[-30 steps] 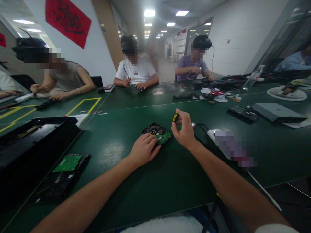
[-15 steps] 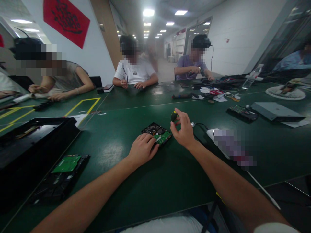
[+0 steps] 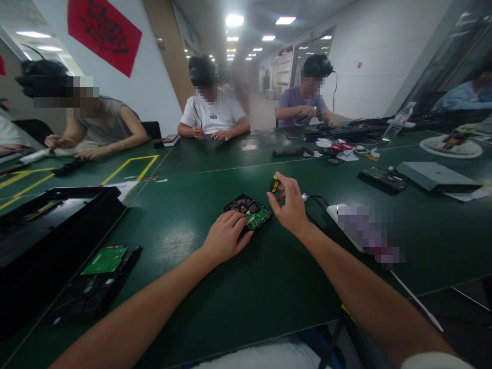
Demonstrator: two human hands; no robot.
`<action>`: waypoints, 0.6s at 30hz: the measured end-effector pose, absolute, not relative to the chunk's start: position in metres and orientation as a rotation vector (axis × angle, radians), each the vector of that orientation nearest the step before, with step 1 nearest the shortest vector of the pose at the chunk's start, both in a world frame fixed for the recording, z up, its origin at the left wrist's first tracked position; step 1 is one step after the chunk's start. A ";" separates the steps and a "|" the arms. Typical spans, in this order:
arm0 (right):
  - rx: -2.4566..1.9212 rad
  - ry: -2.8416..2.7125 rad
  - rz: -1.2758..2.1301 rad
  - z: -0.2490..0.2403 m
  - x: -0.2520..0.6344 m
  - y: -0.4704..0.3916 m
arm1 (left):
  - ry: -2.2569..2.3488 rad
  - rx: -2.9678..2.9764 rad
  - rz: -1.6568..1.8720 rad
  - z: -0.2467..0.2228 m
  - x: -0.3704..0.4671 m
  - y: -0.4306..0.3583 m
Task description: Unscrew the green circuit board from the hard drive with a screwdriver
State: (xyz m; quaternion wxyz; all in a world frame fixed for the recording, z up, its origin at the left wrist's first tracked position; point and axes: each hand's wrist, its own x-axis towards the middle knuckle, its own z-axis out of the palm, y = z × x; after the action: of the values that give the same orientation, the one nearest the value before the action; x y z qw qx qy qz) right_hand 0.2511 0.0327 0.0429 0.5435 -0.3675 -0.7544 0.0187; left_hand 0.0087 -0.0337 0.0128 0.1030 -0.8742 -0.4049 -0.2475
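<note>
A hard drive (image 3: 243,204) with a green circuit board (image 3: 260,218) lies on the dark green table (image 3: 200,179). Over its near left side rests my left hand (image 3: 226,236), its fingers together on the drive and partly hiding it. Just to the right, my right hand (image 3: 288,202) pinches the yellow and black handle of a screwdriver (image 3: 274,184) upright between thumb and fingers. The screwdriver's shaft cannot be made out.
At left are a black casing (image 3: 57,220) and a second drive (image 3: 105,261). On the right lie a white power strip (image 3: 334,215) with a cable, another drive (image 3: 384,179) and a grey metal box (image 3: 438,177). Several people sit around the table.
The screwdriver handle has turned a little in my right hand, showing more of its yellow. My left hand has stayed on the drive.
</note>
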 end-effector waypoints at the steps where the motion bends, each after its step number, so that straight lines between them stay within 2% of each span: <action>1: -0.869 -1.791 0.042 0.043 0.251 0.033 | -1.187 -2.587 -0.727 0.013 0.009 -0.034; 18: -0.830 -1.777 0.039 0.040 0.251 0.035 | -1.140 -2.542 -0.724 0.015 0.010 -0.036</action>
State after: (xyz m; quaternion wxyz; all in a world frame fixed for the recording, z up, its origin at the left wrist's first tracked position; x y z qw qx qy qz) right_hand 0.2507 0.0347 0.0403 0.5565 -0.3514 -0.7527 0.0164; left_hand 0.0098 -0.0359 0.0150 0.1312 -0.8754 -0.3928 -0.2493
